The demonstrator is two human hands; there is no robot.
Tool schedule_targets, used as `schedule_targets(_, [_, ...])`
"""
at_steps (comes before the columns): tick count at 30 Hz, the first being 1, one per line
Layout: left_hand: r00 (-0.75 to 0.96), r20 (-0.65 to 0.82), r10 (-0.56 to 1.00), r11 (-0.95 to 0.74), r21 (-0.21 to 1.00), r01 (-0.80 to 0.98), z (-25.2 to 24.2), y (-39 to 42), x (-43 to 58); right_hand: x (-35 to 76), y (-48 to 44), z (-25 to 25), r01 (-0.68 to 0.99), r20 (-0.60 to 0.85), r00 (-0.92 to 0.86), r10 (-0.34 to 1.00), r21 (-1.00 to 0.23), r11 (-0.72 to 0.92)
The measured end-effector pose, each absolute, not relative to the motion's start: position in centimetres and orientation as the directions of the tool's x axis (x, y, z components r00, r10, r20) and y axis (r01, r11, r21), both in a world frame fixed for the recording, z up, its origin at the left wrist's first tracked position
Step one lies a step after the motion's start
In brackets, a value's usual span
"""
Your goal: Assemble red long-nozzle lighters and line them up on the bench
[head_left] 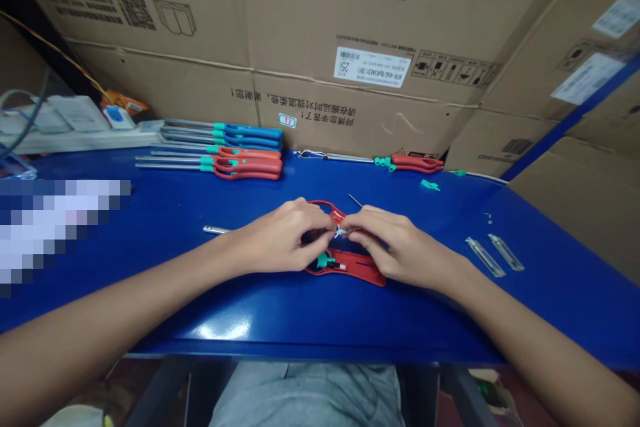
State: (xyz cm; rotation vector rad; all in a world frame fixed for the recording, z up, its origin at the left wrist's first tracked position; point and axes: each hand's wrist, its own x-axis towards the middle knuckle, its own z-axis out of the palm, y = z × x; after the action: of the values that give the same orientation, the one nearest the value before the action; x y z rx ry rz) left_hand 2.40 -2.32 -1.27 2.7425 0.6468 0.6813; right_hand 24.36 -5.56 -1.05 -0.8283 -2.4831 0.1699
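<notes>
My left hand (287, 235) and my right hand (393, 240) meet above the table, fingertips pinched together on a small white part (341, 231). Its exact kind is too small to make out. A thin metal rod (355, 200) sticks out behind my right hand; whether that hand holds it is unclear. Just below my fingers lies one red handle half (363, 267) of an opened gas lighter, with a green trigger (325, 259) and a black-and-white piece in it. Another red shell piece (327, 207) shows behind my fingers. A metal tube (216, 229) emerges beyond my left wrist.
Several long-nosed lighters (250, 163) with red, orange and blue handles are stacked at back left. A red handle (415, 163) lies against the cardboard box (300, 80). Two clear tanks (485, 257) rest at right, green bits (430, 185) behind. A power strip (85, 141) stands far left.
</notes>
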Motion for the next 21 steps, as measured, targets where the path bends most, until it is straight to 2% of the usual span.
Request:
schedule_targets(8, [0.791,0.285,0.542,-0.796,0.476,0.374,-1.22,-2.16,2.38,24.28,-5.52,-1.25,0.508,0.437,-0.686,0.582,-0.286,0.813])
schedule_targets(21, [0.795,0.219,0.566,-0.772,0.48,0.417,-1.33,-2.16,2.39,24.18,-5.82,-1.17,0.538,0.374,-0.684,0.626,-0.322,0.779])
